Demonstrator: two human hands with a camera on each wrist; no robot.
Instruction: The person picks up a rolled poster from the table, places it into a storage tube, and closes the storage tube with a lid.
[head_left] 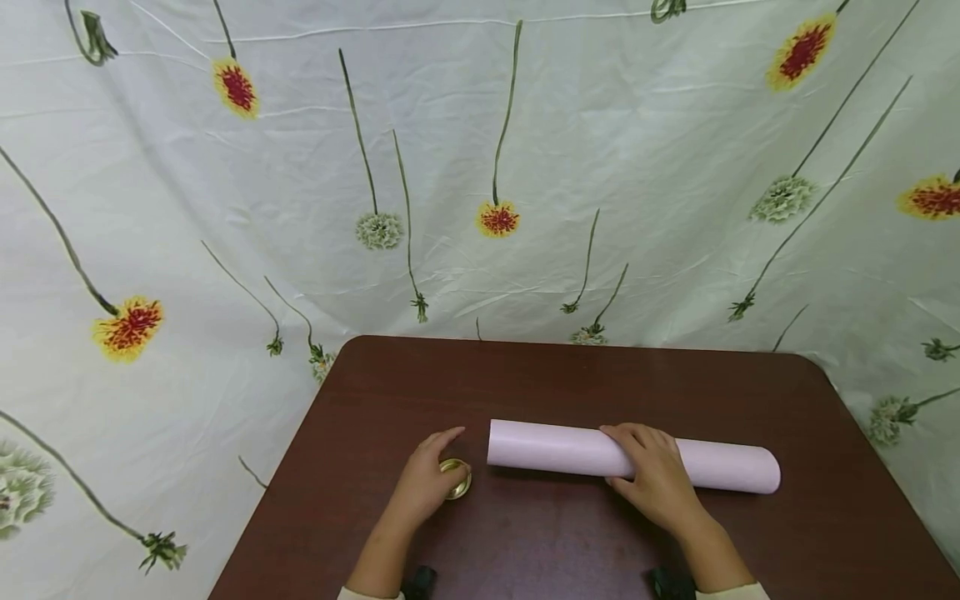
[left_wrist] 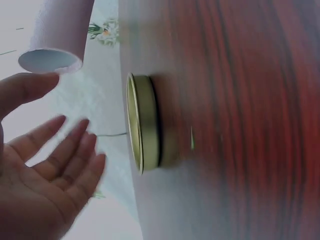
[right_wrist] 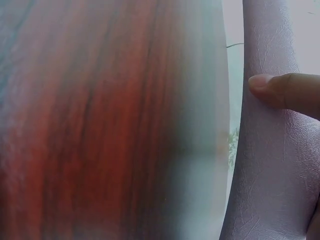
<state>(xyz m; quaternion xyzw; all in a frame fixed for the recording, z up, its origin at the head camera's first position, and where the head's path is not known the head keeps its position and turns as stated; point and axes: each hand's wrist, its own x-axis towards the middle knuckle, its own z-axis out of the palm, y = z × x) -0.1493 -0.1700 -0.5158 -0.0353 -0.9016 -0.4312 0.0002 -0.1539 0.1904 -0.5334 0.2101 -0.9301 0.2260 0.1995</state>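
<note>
A pale pink cardboard tube (head_left: 551, 448) lies crosswise over the table, held by my right hand (head_left: 654, 475) near its middle. In the right wrist view the thumb (right_wrist: 285, 92) presses against the textured side of the tube (right_wrist: 270, 165). Its left end is an open, hollow mouth in the left wrist view (left_wrist: 50, 61). My left hand (head_left: 422, 487) hovers with spread fingers over a shallow round gold lid (head_left: 455, 494). Seen from the left wrist, the lid (left_wrist: 146, 125) sits on the wood, apart from the empty left hand (left_wrist: 47, 185).
The dark brown table (head_left: 420, 375) has rounded far corners. Behind and beside it hangs a white cloth (head_left: 435, 283) printed with flowers. Small dark objects show near both wrists, such as a black piece (head_left: 420, 581) beside the left sleeve.
</note>
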